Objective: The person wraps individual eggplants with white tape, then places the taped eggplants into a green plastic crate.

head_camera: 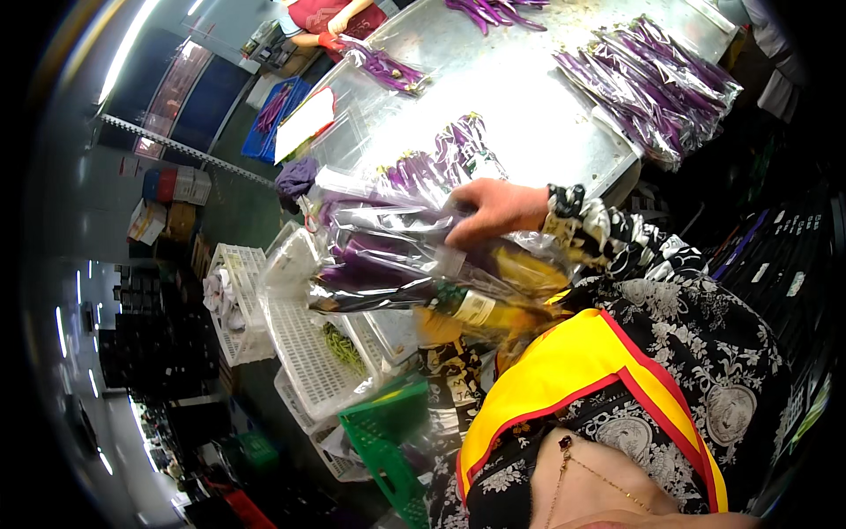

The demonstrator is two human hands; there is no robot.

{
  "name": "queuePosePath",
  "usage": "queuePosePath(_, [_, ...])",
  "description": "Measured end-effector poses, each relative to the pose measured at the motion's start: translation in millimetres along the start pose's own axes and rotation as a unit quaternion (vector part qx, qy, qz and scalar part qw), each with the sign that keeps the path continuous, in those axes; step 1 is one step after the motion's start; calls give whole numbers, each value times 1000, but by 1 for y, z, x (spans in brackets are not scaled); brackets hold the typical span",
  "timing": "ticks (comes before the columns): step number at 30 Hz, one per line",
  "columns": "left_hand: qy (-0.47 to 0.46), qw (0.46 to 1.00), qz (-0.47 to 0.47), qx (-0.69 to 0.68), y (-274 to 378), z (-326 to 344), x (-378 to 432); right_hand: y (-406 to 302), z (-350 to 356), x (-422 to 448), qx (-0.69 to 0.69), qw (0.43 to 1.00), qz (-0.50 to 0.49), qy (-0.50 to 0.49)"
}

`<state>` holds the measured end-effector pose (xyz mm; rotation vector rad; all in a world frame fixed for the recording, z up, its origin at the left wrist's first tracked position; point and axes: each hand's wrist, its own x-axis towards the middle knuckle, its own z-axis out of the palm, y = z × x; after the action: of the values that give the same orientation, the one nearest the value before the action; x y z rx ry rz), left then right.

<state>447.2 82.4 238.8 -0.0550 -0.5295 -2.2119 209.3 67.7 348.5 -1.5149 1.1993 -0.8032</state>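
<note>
Clear plastic bags of long purple eggplants (377, 254) are held up in front of my body, partly blurred. My right hand (496, 211), in an orange glove, comes over the top with its fingers and thumb curled against the clear film. Beneath the bundle is my left hand (439, 327), also in orange, mostly hidden by the plastic. A label (474, 307) with a printed code sits on the lower bag. Just beyond, more bagged eggplants (462, 149) lie on the metal table (529, 86).
A pile of bagged eggplants (654, 86) lies at the table's right. Across it, a co-worker's gloved hand (329, 41) touches other eggplants (386, 66). White crates (310, 357), one with green beans (344, 347), and a green crate (390, 423) stand at my left.
</note>
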Motion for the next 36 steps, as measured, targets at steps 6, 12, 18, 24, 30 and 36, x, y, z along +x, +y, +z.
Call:
queuePosePath(6, [33,996,79,3,29,-14,-46,123,3,104,-11,980,103,169])
queuePosePath(12, [291,921,258,-27,74,14,-136,229,13,85,-438,823,244,267])
queuePosePath(18, [433,768,470,32,88,46,-254,195,-8,57,-206,974,93,10])
queuePosePath(24, [559,536,630,-53,99,-37,-415,181,-32,20,62,974,182,117])
queuePosePath(30, [674,459,522,-252,101,-76,-535,117,8,8,84,961,172,201])
queuePosePath(36, [753,264,544,-260,42,-101,-502,31,101,34,-16,981,71,181])
